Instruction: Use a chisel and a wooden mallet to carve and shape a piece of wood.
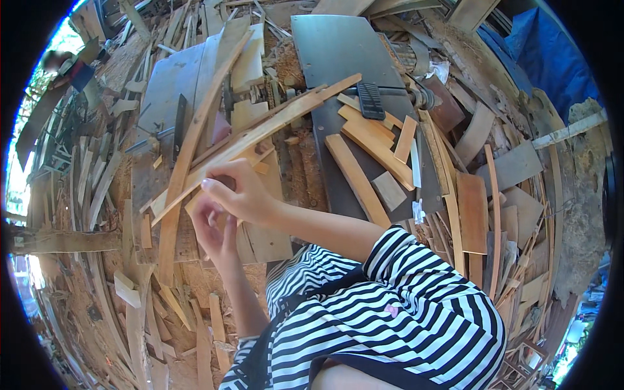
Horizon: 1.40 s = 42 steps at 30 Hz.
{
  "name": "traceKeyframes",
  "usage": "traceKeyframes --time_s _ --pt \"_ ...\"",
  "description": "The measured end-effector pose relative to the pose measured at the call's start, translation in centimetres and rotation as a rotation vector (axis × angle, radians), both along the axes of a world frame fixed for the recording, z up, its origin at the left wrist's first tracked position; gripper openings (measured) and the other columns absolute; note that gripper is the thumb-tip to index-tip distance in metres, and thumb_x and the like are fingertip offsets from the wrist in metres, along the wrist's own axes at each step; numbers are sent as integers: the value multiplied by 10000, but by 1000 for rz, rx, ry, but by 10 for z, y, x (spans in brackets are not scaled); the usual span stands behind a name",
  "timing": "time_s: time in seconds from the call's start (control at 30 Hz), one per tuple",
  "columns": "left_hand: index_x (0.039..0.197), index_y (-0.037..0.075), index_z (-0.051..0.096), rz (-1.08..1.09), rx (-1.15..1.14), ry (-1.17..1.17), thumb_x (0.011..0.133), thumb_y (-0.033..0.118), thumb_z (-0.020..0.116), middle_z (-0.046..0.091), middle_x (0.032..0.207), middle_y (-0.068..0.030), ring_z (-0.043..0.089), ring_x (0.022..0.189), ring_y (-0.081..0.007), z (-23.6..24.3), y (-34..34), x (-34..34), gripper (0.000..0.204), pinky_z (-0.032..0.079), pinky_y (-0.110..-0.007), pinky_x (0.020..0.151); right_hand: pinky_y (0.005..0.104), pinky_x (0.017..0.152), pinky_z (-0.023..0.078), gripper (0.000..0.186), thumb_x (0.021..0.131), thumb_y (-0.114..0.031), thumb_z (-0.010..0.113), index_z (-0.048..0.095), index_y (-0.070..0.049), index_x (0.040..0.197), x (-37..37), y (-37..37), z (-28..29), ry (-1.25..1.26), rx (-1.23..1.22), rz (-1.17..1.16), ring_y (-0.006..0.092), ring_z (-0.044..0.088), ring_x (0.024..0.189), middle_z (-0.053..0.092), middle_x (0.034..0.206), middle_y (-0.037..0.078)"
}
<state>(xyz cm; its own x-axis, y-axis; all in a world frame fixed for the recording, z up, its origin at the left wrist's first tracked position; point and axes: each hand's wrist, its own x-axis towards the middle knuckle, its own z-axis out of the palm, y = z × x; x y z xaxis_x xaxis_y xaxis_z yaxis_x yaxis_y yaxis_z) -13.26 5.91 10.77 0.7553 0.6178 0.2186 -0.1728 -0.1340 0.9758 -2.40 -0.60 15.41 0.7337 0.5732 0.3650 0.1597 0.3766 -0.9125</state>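
My hands meet over the left part of the work surface. My right hand is closed in a pinch, thumb against the curled fingers; whatever lies between them is too small or hidden to tell. Just below and touching it, my left hand is palm up, fingers loosely bent and thumb apart, with nothing visible in it. Its fingertips are partly hidden by the right hand. Right behind the hands a long pale wood strip slants up to the right. It crosses a browner long wood strip that runs from near to far.
A dark metal machine table is at the far middle. On its near part lie a black remote-like device, several short wood pieces and a longer wood bar. Scrap wood and sawdust surround the bench. A blue tarp hangs at far right.
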Motion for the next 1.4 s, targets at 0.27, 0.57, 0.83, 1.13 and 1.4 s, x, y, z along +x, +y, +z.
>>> traceKeyframes --time_s 0.27,0.57,0.83,1.13,1.4 --pt "1408 -4 362 -135 208 -72 878 132 630 466 1367 -136 464 1266 -231 14 -9 52 609 364 -363 1052 413 821 343 161 788 -186 620 660 -45 721 6 -13 7 -333 -210 -474 280 475 930 588 848 106" --pt "1029 -5 643 52 44 -90 838 -5 601 510 686 31 459 556 -24 16 -14 68 195 364 -186 514 400 954 416 461 842 -299 683 588 22 1160 59 -159 -38 -347 -644 -541 326 549 1075 597 1127 190" --pt "954 -14 638 93 -11 -137 827 -15 602 535 691 7 483 567 -37 16 -12 60 133 373 -196 516 433 876 487 644 781 -359 731 499 43 1229 -6 -276 -129 -263 -1526 -524 348 518 1104 523 1120 201" --pt "910 25 660 138 -24 -102 840 -2 614 527 664 55 471 563 -8 21 -17 58 89 347 -175 505 423 816 523 660 739 -180 749 425 47 1267 -9 -272 -140 -367 -1663 -465 350 572 1044 538 1123 181" --pt "879 16 670 121 -68 -99 840 17 619 568 674 56 467 571 9 17 -6 59 64 342 -175 512 352 763 533 564 803 -128 677 450 -33 1311 -9 -301 -159 446 -718 -207 273 654 869 611 1110 172"
